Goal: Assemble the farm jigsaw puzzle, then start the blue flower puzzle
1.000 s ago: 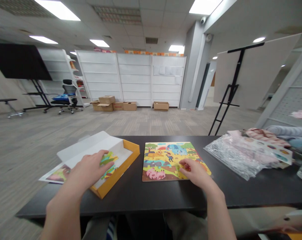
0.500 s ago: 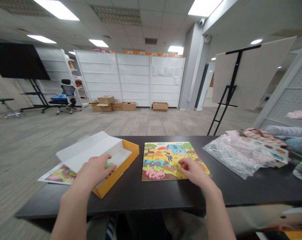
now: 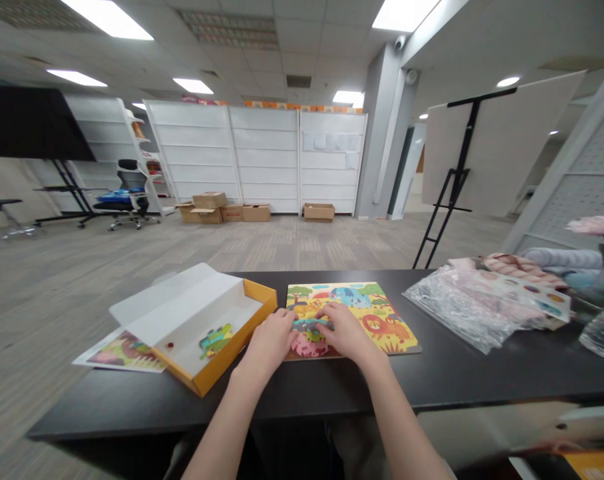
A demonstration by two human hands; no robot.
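Note:
A jigsaw puzzle (image 3: pixel 367 303) with cartoon animals lies on the dark table in front of me. Over its left part, my left hand (image 3: pixel 276 333) and my right hand (image 3: pixel 346 331) face each other, fingers curled. Between them is a small teal and green puzzle piece (image 3: pixel 309 325), gripped from both sides; fingers cover parts of it. Left of the puzzle stands an open yellow box (image 3: pixel 265 313) with a white inside and its lid folded back. Green puzzle pieces (image 3: pixel 216 341) rest in the box, along with a tiny dark red bit (image 3: pixel 170 345).
A printed picture sheet (image 3: pixel 117 353) sticks out from under the box on the left. Crumpled clear plastic packaging (image 3: pixel 467 307) lies at right, beside folded fabric (image 3: pixel 519 270) and a pink flower (image 3: pixel 595 225). The table's front edge (image 3: pixel 302 415) runs below my forearms.
My left hand has left the box and moved right to the puzzle's left side. My right hand has shifted left across the puzzle, uncovering the lion picture. Both hands now meet at one piece.

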